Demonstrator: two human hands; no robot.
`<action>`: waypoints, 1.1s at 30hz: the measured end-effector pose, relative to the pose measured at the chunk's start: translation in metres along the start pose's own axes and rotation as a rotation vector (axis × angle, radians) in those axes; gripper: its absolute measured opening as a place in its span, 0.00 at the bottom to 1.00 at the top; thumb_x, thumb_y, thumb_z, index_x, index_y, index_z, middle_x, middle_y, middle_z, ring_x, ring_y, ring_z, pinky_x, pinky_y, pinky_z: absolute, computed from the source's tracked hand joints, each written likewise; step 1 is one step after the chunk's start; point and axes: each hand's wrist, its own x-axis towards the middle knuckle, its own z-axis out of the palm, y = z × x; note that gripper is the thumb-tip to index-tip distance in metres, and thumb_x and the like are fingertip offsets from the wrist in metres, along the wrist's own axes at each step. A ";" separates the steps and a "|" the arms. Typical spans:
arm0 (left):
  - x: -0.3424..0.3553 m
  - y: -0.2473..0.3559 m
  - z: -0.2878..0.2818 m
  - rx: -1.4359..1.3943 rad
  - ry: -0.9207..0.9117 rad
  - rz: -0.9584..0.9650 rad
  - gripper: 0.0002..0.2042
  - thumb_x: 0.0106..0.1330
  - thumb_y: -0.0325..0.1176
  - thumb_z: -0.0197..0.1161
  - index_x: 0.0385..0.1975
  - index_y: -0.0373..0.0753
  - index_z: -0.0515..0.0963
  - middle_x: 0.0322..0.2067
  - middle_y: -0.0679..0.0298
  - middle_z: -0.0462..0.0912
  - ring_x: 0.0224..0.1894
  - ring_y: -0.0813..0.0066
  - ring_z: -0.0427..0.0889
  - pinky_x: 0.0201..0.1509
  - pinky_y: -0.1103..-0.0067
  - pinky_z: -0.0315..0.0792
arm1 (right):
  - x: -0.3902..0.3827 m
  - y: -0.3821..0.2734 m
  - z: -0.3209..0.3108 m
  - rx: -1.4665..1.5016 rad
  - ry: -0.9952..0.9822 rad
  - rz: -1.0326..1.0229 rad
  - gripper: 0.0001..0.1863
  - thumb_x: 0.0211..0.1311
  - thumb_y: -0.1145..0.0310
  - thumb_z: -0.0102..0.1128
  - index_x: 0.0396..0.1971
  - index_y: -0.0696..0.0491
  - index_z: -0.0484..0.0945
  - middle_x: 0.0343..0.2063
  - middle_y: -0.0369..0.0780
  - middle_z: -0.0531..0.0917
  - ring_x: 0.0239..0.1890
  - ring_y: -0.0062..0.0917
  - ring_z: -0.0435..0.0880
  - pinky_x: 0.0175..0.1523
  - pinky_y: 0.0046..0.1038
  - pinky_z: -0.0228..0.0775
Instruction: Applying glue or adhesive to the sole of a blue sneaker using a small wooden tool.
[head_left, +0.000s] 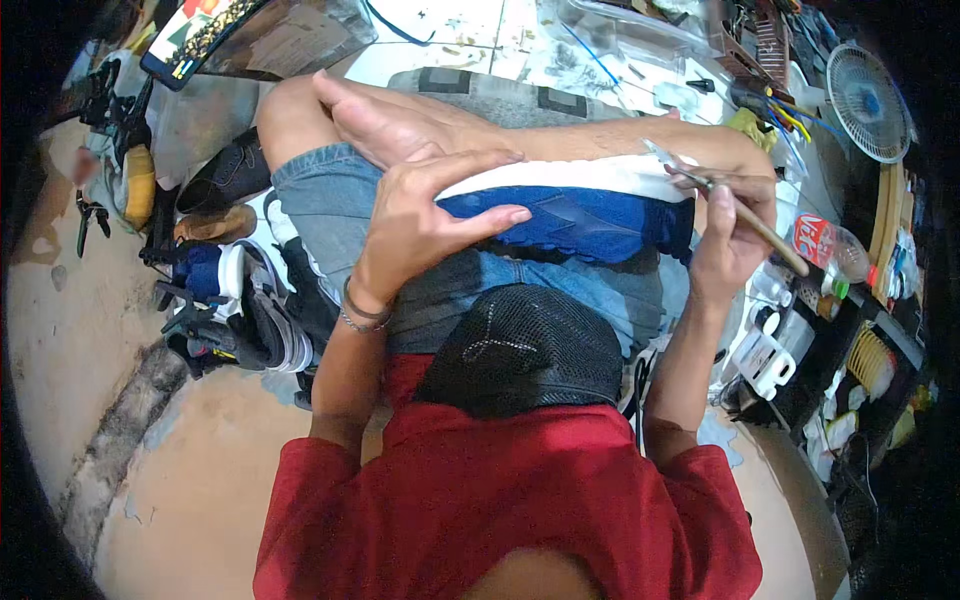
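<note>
A blue shoe (565,222) with a white sole (580,174) lies sideways across my lap, sole edge toward my bare foot and leg. My left hand (420,205) holds its left end, thumb over the blue upper and fingers along the sole. At the right end, my right hand (730,225) grips a slim tool (775,242) with a wooden handle and a pale, brush-like tip at the white sole. Whether that tip touches the sole is unclear.
Shoes and clamps (205,270) lie at my left, a phone (180,45) at upper left. At my right are plastic bottles (850,255), a white jug (762,360), a fan (865,105) and clutter. A plastic bin (650,30) sits beyond my legs.
</note>
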 end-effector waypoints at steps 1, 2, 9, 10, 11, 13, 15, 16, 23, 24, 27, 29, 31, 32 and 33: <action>-0.001 0.005 -0.002 -0.020 0.018 0.001 0.18 0.52 0.43 0.76 0.39 0.38 0.86 0.37 0.59 0.88 0.37 0.66 0.86 0.44 0.75 0.77 | 0.000 0.005 0.001 -0.051 0.038 0.007 0.09 0.66 0.72 0.59 0.40 0.59 0.71 0.37 0.44 0.80 0.41 0.27 0.81 0.52 0.34 0.74; -0.004 0.011 -0.006 -0.034 0.038 0.000 0.18 0.52 0.42 0.76 0.38 0.38 0.86 0.37 0.59 0.88 0.34 0.65 0.85 0.42 0.75 0.76 | -0.002 0.010 0.003 -0.095 0.074 0.013 0.07 0.65 0.73 0.59 0.37 0.59 0.72 0.33 0.40 0.79 0.36 0.24 0.79 0.48 0.28 0.74; 0.000 0.010 0.017 0.025 0.027 -0.118 0.15 0.52 0.44 0.76 0.31 0.40 0.85 0.32 0.61 0.87 0.38 0.62 0.85 0.46 0.71 0.76 | -0.028 0.042 -0.018 -0.155 0.162 -0.011 0.08 0.68 0.75 0.49 0.43 0.62 0.71 0.37 0.50 0.81 0.36 0.33 0.84 0.45 0.33 0.79; 0.000 0.012 0.012 -0.003 -0.008 -0.133 0.15 0.52 0.44 0.75 0.32 0.39 0.85 0.32 0.60 0.87 0.38 0.61 0.84 0.45 0.71 0.76 | -0.028 0.043 -0.019 -0.105 0.136 -0.035 0.08 0.68 0.74 0.49 0.43 0.61 0.71 0.38 0.50 0.81 0.37 0.32 0.83 0.45 0.33 0.78; 0.002 0.013 0.007 -0.035 -0.046 -0.145 0.15 0.52 0.44 0.75 0.32 0.39 0.85 0.33 0.59 0.87 0.38 0.61 0.84 0.45 0.71 0.76 | -0.024 0.047 -0.019 -0.059 0.113 -0.058 0.08 0.69 0.74 0.48 0.43 0.61 0.71 0.39 0.50 0.80 0.37 0.32 0.83 0.45 0.33 0.78; -0.001 0.005 0.005 -0.061 -0.020 -0.115 0.15 0.53 0.43 0.75 0.32 0.37 0.85 0.33 0.58 0.87 0.38 0.60 0.84 0.45 0.71 0.76 | -0.018 0.043 -0.009 -0.050 0.075 -0.065 0.09 0.70 0.73 0.47 0.44 0.62 0.71 0.39 0.49 0.80 0.36 0.31 0.83 0.45 0.32 0.78; 0.001 0.001 0.003 -0.096 -0.005 -0.081 0.15 0.54 0.42 0.74 0.33 0.36 0.84 0.33 0.57 0.86 0.38 0.60 0.84 0.45 0.71 0.76 | -0.011 0.038 -0.003 -0.052 0.045 -0.067 0.11 0.72 0.71 0.45 0.46 0.62 0.71 0.39 0.48 0.80 0.36 0.29 0.82 0.44 0.30 0.78; 0.003 0.001 0.001 -0.140 0.002 -0.089 0.16 0.55 0.42 0.73 0.34 0.35 0.84 0.32 0.55 0.86 0.38 0.58 0.84 0.45 0.70 0.76 | -0.006 0.034 -0.001 -0.066 0.009 -0.052 0.11 0.72 0.70 0.46 0.46 0.62 0.71 0.40 0.48 0.80 0.36 0.29 0.82 0.45 0.30 0.77; 0.013 -0.005 0.008 -0.455 0.214 -0.071 0.10 0.65 0.33 0.63 0.39 0.32 0.79 0.29 0.53 0.85 0.36 0.61 0.86 0.42 0.77 0.77 | 0.023 0.018 0.005 -0.112 -0.074 -0.002 0.12 0.72 0.70 0.47 0.47 0.62 0.72 0.43 0.47 0.78 0.37 0.29 0.83 0.45 0.28 0.76; 0.014 -0.007 0.009 -0.401 0.244 0.011 0.08 0.71 0.31 0.56 0.39 0.32 0.76 0.27 0.53 0.84 0.33 0.63 0.86 0.37 0.76 0.76 | 0.025 0.017 0.005 -0.129 -0.091 -0.009 0.13 0.72 0.69 0.47 0.47 0.62 0.72 0.44 0.47 0.78 0.37 0.29 0.83 0.46 0.28 0.76; 0.016 -0.008 0.009 -0.327 0.365 -0.038 0.09 0.73 0.32 0.54 0.37 0.32 0.75 0.26 0.52 0.83 0.30 0.61 0.85 0.33 0.73 0.74 | 0.034 0.020 0.002 -0.164 -0.163 -0.066 0.15 0.74 0.65 0.46 0.47 0.62 0.72 0.44 0.48 0.80 0.37 0.30 0.84 0.48 0.31 0.76; 0.019 -0.007 0.008 -0.322 0.417 -0.030 0.09 0.74 0.32 0.53 0.35 0.32 0.73 0.24 0.51 0.82 0.28 0.58 0.85 0.30 0.70 0.72 | 0.040 0.013 0.005 -0.051 -0.252 -0.011 0.15 0.75 0.64 0.44 0.46 0.61 0.73 0.40 0.47 0.83 0.37 0.30 0.85 0.50 0.33 0.75; 0.022 -0.008 0.008 -0.240 0.450 -0.094 0.10 0.74 0.33 0.53 0.34 0.33 0.73 0.23 0.52 0.82 0.27 0.54 0.84 0.30 0.69 0.72 | 0.049 0.006 0.010 -0.153 -0.300 -0.066 0.14 0.74 0.66 0.46 0.44 0.61 0.74 0.38 0.47 0.83 0.37 0.30 0.85 0.50 0.33 0.74; 0.023 -0.009 0.009 -0.243 0.460 -0.089 0.10 0.74 0.33 0.53 0.34 0.33 0.73 0.23 0.52 0.82 0.27 0.54 0.84 0.30 0.69 0.72 | 0.054 0.003 0.013 -0.251 -0.340 -0.113 0.12 0.73 0.67 0.48 0.41 0.61 0.76 0.36 0.46 0.84 0.37 0.31 0.85 0.49 0.32 0.74; 0.026 -0.011 0.008 -0.205 0.453 -0.106 0.10 0.73 0.34 0.53 0.34 0.33 0.73 0.22 0.52 0.82 0.27 0.52 0.83 0.29 0.68 0.72 | 0.059 -0.001 0.017 -0.348 -0.379 -0.163 0.10 0.72 0.69 0.50 0.39 0.61 0.77 0.33 0.45 0.85 0.38 0.31 0.85 0.49 0.31 0.73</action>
